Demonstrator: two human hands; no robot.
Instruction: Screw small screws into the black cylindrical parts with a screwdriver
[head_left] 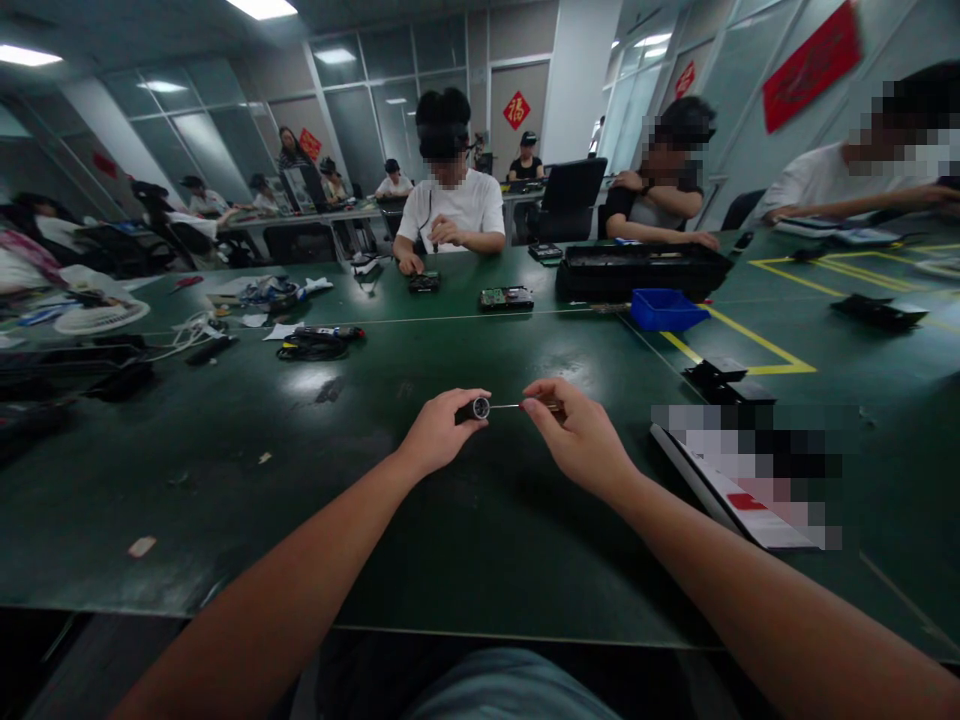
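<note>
My left hand (442, 430) is closed around a short black cylinder (478, 408), whose round end with a pale ring faces me. A thin metal rod (506, 406) spans the gap from the cylinder to my right hand (574, 432). Thumb and fingers of my right hand pinch the rod's other end, where a small reddish spot and a bit of yellowish colour show. Whether the rod touches the cylinder or goes into it, I cannot tell. Both hands are above the green table (480, 560), near its middle.
A white booklet or box (720, 490), partly blurred, lies by my right forearm. Black brackets (724, 382), a blue bin (666, 310) and a long black casing (645, 272) are beyond it. Coiled black cable (319, 344) lies left; a circuit board (507, 298) sits ahead. Co-workers sit opposite.
</note>
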